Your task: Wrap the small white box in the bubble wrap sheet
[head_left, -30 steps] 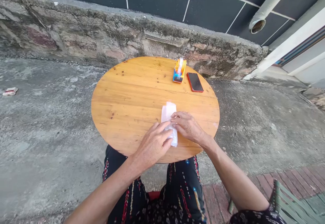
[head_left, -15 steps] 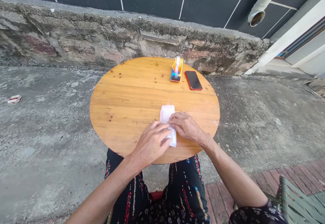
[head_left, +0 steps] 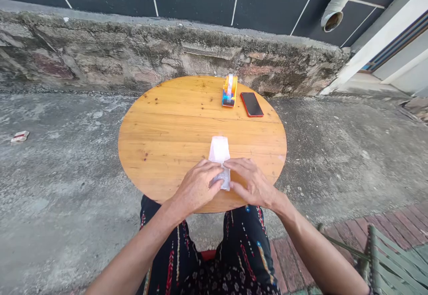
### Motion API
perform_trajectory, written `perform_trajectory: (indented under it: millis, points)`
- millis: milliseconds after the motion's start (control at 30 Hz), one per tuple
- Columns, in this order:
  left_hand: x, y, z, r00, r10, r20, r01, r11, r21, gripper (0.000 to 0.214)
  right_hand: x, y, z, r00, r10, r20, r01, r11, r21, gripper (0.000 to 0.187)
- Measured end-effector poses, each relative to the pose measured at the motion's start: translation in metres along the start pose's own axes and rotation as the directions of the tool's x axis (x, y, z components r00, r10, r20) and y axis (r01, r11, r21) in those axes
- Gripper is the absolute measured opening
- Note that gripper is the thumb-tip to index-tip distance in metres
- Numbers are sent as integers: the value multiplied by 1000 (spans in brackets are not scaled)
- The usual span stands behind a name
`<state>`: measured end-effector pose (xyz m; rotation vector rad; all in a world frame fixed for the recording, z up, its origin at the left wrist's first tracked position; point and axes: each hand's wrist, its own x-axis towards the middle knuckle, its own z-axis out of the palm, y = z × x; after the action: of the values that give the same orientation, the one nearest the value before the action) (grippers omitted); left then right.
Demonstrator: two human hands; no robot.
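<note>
A round wooden table (head_left: 160,143) stands in front of me; near its close edge the left hand (head_left: 197,184) and right hand (head_left: 252,182) arch, thumbs spread from fingers, neither visibly pinching, fingertips over the white wrapped packet (head_left: 219,148) lying on the wood between them. Light, even pressure from both sides should, I'd judge, keep the soft-looking wrap straight.
</note>
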<state>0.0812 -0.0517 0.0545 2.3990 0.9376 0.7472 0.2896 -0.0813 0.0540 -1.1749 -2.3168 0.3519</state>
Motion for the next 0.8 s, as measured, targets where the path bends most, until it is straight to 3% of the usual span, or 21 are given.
perform_trajectory:
  millis: [100, 167, 433, 800]
  points:
    - [0, 0, 0, 1000, -3, 14, 3, 1000, -4, 22, -11, -11, 6, 999, 19, 44, -17, 998, -57, 68]
    - [0, 0, 0, 1000, -7, 21, 7, 1000, 0, 23, -15, -13, 13, 999, 31, 35, -27, 994, -105, 71]
    - [2, 1, -2, 999, -19, 35, 19, 1000, -11, 26, -13, -7, 25, 998, 56, -36, -61, 985, -162, 53]
    - [15, 4, -12, 984, -100, 149, 106, 994, -35, 17, -10, 0, 27, 989, 82, -122, -77, 996, 46, 51]
